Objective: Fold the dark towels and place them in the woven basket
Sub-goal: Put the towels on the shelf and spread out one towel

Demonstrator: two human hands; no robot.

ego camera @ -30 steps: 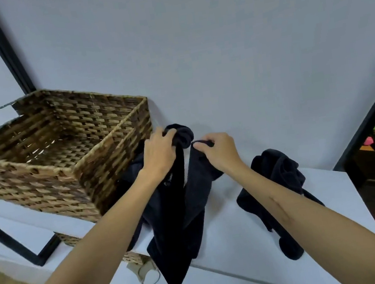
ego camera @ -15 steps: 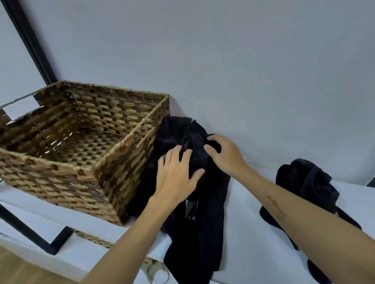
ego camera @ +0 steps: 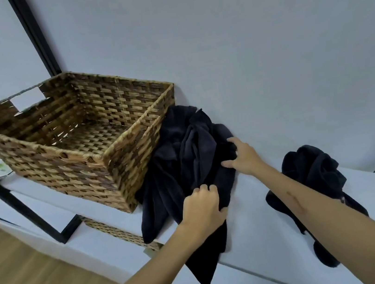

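The rectangular brown woven basket [ego camera: 78,133] sits toward the left end of the white surface [ego camera: 254,224], hard against the grey wall [ego camera: 239,37], and its woven floor shows bare with nothing in it. Just right of it, a crumpled dark towel [ego camera: 185,166] is bunched against the basket's right wall, its lower end spilling over the front edge of the surface. The left hand [ego camera: 202,206] has its fingers curled into the cloth near the front edge, gripping a fold. The right hand [ego camera: 242,155] lies on the towel's right side nearer the wall, fingers spread and fairly straight, thumb out, pressing rather than gripping. Toward the right end of the surface, well apart from the first, a second dark towel [ego camera: 313,176] lies in a heap, one end trailing over the front edge, partly hidden behind the right forearm.

Against half a second ago, the hands have parted: both were together at the top of the bundle by the wall, and now the left has dropped toward the front edge while the right has slid out to the side. The towel has spread wider and flatter. A second ago it was pinched up by its top.
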